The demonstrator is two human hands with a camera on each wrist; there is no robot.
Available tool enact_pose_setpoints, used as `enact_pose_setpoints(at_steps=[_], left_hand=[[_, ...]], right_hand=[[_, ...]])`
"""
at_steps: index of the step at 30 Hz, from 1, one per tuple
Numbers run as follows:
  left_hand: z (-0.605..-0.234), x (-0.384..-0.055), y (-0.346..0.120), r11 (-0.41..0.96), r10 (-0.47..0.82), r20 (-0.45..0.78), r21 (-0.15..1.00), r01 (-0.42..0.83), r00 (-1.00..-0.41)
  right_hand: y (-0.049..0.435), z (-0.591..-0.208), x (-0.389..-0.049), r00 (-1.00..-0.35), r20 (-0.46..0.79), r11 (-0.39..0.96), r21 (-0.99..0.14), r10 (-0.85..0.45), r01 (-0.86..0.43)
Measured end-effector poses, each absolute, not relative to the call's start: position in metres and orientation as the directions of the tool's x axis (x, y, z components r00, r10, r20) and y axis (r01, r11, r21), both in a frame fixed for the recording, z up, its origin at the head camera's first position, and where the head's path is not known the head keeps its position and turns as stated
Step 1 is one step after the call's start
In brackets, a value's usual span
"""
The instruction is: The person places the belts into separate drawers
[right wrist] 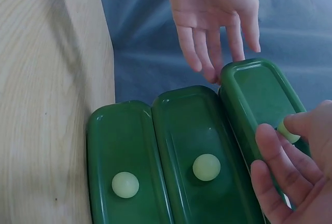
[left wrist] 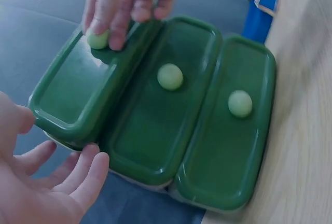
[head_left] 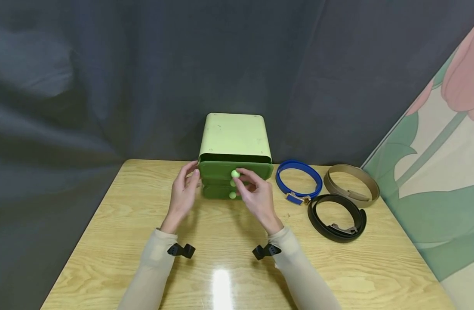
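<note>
A small cabinet with a pale green top (head_left: 235,134) and three dark green drawers stands at the table's back. Its top drawer (head_left: 216,169) sits slightly pulled out, a dark gap showing behind its front. My right hand (head_left: 259,198) pinches that drawer's round light green knob (right wrist: 288,130) between thumb and fingers. Beside the drawer's left end is my left hand (head_left: 183,193), fingers loosely extended; in the left wrist view its fingertips (left wrist: 98,164) are close to the drawer's edge, and contact is unclear. The middle drawer (left wrist: 142,125) and bottom drawer (left wrist: 220,151) look closed.
Right of the cabinet lie a coiled blue belt (head_left: 319,183), a coiled brown belt (head_left: 372,185) and a coiled black belt (head_left: 314,219) on the wooden table (head_left: 117,254). A dark curtain (head_left: 163,77) hangs behind, and a floral cloth (head_left: 446,206) borders the right side.
</note>
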State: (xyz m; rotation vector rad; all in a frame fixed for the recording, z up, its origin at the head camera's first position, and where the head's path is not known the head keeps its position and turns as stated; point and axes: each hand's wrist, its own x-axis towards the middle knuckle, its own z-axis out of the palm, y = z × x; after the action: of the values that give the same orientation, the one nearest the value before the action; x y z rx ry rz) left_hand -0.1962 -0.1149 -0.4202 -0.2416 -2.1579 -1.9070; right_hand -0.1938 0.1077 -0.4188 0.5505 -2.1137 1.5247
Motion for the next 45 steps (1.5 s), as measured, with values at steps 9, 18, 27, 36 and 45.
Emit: enact_pose_setpoints(at_steps=[9, 18, 27, 36, 45], left_hand=[[-0.411, -0.194, -0.116, -0.09, -0.003, 0.117, 0.989, 0.117, -0.993], [-0.407, -0.195, -0.12, -0.12, 0.072, 0.088, 0.99, 0.079, -0.993], [-0.406, -0.194, -0.123, -0.132, 0.105, 0.068, 0.99, 0.054, -0.992], [-0.41, -0.191, -0.127, -0.147, 0.094, 0.015, 0.989, 0.001, -0.995], [-0.407, -0.195, -0.125, -0.152, 0.098, 0.0, 0.988, -0.015, -0.995]], right_hand=[[0.109, -0.42, -0.186, -0.792, 0.608, 0.314, -0.742, -0.059, -0.592], [0.111, -0.418, -0.18, -0.779, 0.622, 0.34, -0.719, -0.076, -0.607], [0.111, -0.421, -0.173, -0.768, 0.636, 0.354, -0.702, -0.078, -0.618], [0.112, -0.426, -0.161, -0.738, 0.664, 0.348, -0.667, -0.123, -0.659], [0.115, -0.426, -0.154, -0.688, 0.712, 0.337, -0.62, -0.137, -0.709]])
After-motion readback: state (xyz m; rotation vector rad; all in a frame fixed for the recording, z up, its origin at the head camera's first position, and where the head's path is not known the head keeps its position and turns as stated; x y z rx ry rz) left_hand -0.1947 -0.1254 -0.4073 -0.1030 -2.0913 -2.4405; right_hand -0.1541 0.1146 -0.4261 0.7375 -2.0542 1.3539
